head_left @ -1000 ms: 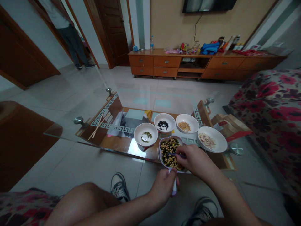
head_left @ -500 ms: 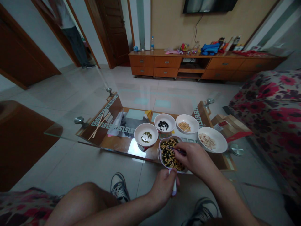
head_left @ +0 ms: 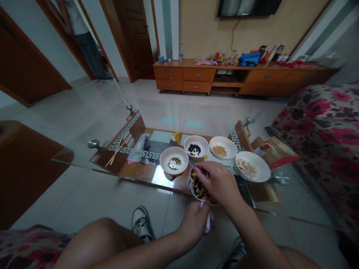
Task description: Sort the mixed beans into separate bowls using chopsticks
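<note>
My left hand [head_left: 196, 220] is closed round the pale handle of a lilac-rimmed strainer-like bowl [head_left: 191, 186], filled with mixed yellow and dark beans. Over that bowl, my right hand [head_left: 218, 181] pinches a pair of tweezers [head_left: 192, 163], whose tips reach the right rim of a white bowl [head_left: 163, 164] holding green beans. Whether a bean sits between the tips is too small to tell. Behind stand a white bowl of black beans [head_left: 186, 151] and a white bowl of yellow beans [head_left: 231, 151]. To the right, another white bowl [head_left: 265, 170] holds pale flat slices.
The bowls stand on a glass coffee table [head_left: 81, 158] with metal knobs. Chopsticks [head_left: 114, 151] lie at its left, and a paper bag [head_left: 276, 149] is at the right. A person [head_left: 89, 52] stands by the far doorway. A low cabinet [head_left: 196, 74] lines the wall.
My right hand has moved up and left with the tweezers, out of the mixed beans to the green-bean bowl's rim. My left hand keeps its hold on the strainer-like bowl.
</note>
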The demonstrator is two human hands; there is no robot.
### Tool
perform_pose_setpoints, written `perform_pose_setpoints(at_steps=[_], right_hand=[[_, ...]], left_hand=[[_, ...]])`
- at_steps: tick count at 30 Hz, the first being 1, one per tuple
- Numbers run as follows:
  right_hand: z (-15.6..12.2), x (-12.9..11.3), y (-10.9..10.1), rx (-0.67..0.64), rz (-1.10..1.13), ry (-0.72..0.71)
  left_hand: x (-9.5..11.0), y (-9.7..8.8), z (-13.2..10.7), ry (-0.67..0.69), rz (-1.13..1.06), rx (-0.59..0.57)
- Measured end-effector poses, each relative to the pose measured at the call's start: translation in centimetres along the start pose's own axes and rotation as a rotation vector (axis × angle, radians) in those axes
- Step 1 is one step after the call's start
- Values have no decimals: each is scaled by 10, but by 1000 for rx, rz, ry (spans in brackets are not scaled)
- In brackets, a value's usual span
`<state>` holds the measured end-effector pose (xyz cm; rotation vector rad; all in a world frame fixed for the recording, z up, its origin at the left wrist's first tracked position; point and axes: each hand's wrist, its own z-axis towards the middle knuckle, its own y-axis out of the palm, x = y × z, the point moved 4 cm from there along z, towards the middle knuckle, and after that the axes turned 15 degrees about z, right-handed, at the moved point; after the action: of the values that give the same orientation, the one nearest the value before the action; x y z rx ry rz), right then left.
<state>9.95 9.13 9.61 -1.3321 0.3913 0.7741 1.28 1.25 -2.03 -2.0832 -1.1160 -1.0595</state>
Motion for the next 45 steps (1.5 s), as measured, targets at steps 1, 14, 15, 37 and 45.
perform_pose_setpoints(at_steps=[1, 14, 15, 37, 45], right_hand=[[-1, 1, -2, 1, 0, 10], [-20, 32, -24, -163, -179, 189], [-21, 33, -24, -182, -194, 204], [-21, 34, -16, -347, -234, 304], [-21, 34, -16, -369, -249, 312]], left_hand=[[0, 0, -1, -7, 1, -1], [-4, 0, 1, -11, 28, 2], [-3, 0, 1, -10, 33, 0], [-2, -2, 1, -15, 36, 12], [-2, -1, 0, -10, 28, 11]])
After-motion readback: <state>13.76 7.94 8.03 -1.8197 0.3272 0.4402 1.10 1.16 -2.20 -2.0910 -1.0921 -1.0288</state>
